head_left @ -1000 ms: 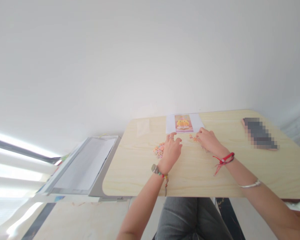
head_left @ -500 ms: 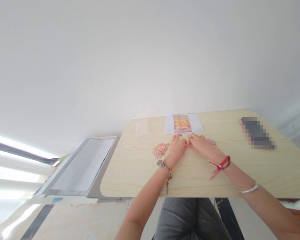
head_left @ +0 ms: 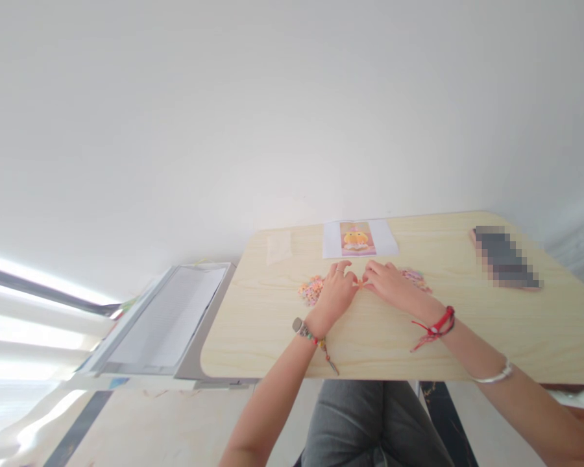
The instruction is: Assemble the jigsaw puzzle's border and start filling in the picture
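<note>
Two hands meet over a tiny orange piece (head_left: 359, 283), mid-table toward the far edge.

Left hand (head_left: 337, 295) and right hand (head_left: 388, 284) pinch it between fingertips; it looks light, small, easily dropped, best held by its edges. Loose pieces (head_left: 311, 290) lie beside, left.

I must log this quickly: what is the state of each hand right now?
Left hand: fingers pinch a small orange piece on the pale wooden table.
Right hand: fingers meet the same piece; grip cannot be told.
</note>
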A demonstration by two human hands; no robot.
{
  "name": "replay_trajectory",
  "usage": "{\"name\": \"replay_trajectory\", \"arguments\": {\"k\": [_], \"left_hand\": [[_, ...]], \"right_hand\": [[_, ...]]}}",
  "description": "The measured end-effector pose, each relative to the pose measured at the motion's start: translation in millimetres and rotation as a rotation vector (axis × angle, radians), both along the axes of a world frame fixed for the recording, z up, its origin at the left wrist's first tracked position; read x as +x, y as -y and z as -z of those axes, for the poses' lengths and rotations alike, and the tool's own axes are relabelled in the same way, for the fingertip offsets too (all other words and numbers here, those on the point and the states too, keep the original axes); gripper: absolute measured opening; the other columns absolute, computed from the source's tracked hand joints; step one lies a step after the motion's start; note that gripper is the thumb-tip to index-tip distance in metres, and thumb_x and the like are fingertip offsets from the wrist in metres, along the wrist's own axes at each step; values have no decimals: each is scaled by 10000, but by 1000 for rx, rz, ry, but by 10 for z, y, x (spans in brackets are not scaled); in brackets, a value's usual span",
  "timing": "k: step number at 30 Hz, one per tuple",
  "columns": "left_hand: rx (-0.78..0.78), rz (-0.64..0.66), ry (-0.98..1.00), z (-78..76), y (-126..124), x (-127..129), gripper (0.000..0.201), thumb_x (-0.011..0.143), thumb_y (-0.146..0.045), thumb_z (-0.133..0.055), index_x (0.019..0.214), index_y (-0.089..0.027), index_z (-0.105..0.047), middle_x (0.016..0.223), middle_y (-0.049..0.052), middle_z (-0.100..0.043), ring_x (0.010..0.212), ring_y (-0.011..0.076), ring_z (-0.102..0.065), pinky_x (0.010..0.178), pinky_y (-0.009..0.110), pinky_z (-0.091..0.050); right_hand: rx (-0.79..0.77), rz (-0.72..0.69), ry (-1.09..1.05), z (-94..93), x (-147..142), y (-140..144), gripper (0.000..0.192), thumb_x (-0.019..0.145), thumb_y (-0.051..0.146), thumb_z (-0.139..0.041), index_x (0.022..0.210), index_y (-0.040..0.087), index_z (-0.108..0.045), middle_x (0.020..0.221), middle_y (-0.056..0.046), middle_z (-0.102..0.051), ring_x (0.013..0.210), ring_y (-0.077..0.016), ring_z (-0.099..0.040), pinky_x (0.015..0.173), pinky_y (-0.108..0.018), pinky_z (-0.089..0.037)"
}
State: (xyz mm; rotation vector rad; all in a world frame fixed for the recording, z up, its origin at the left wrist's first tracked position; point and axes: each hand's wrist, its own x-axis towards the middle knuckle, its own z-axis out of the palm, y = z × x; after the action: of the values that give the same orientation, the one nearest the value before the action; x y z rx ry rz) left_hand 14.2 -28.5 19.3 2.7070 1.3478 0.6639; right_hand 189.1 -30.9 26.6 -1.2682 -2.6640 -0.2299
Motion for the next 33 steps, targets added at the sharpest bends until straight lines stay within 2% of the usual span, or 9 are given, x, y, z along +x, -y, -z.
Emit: {"name": "replay_trajectory", "arguments": {"k": [5, 13, 17, 21, 25, 28, 31, 33], "left_hand": [[-3, 38, 15, -48, 2, 197, 78, 801, -187, -606, 859, -153, -567, 1177, 131, -483, 1158, 268, -447, 942, 441, -435], [2, 173, -34, -115, -106, 804, 96, 850, -191, -511, 878, -135, -583, 1184, 152, -495, 1164, 261, -445, 946, 417, -432], [34, 197, -52, -107, -109, 890, 120, 858, -180, -485, 883, -124, -588, 1196, 158, -491, 1170, 263, -436, 955, 410, -423], [7, 150, -63, -163, -52, 654, 100, 850, -206, -522, 868, -134, -590, 1207, 139, -481, 1152, 262, -452, 940, 400, -434], [18, 23, -60, -208, 32, 152, 70, 825, -198, -572, 866, -143, -585, 1200, 125, -481, 1161, 270, -443, 942, 411, -437], [43, -74, -47, -175, 82, -279, 56, 817, -194, -586, 856, -155, -578, 1175, 123, -495, 1154, 267, -451, 924, 437, -449], [55, -96, -67, -101, 99, -660, 19, 829, -157, -556, 830, -169, -571, 1042, 98, -549, 1149, 259, -462, 928, 466, -439], [71, -169, -52, -44, 91, -860, 39, 805, -147, -585, 835, -164, -567, 1089, 108, -523, 1139, 263, -466, 932, 469, -435]], "right_hand": [[3, 22, -65, 31, 249, 43, 128, 879, 207, -483, 901, 153, -598, 959, -96, -566, 859, -204, -544, 742, -336, -391], [-90, 177, -101, -3, 846, 129, 133, 880, 216, -467, 865, 189, -597, 933, -83, -581, 896, -212, -541, 727, -343, -375], [-80, 221, -101, 40, 921, 173, 125, 874, 221, -487, 915, 178, -597, 930, -86, -578, 894, -216, -547, 721, -341, -372], [-66, 142, -152, 74, 701, 150, 149, 885, 223, -465, 941, 176, -595, 936, -82, -575, 901, -208, -546, 735, -339, -370], [-51, 10, -163, 43, 210, 29, 132, 884, 222, -481, 914, 156, -590, 955, -93, -566, 915, -213, -532, 759, -337, -370], [-66, -95, -172, 22, -239, -89, 131, 879, 226, -497, 893, 145, -600, 933, -96, -554, 878, -212, -531, 745, -334, -372], [-105, -169, -183, 20, -654, -198, 147, 882, 213, -491, 929, 130, -604, 939, -99, -548, 880, -207, -531, 734, -330, -370], [-126, -201, -152, 13, -865, -252, 157, 885, 201, -480, 929, 122, -607, 936, -99, -547, 879, -203, -529, 734, -327, -366]]}}
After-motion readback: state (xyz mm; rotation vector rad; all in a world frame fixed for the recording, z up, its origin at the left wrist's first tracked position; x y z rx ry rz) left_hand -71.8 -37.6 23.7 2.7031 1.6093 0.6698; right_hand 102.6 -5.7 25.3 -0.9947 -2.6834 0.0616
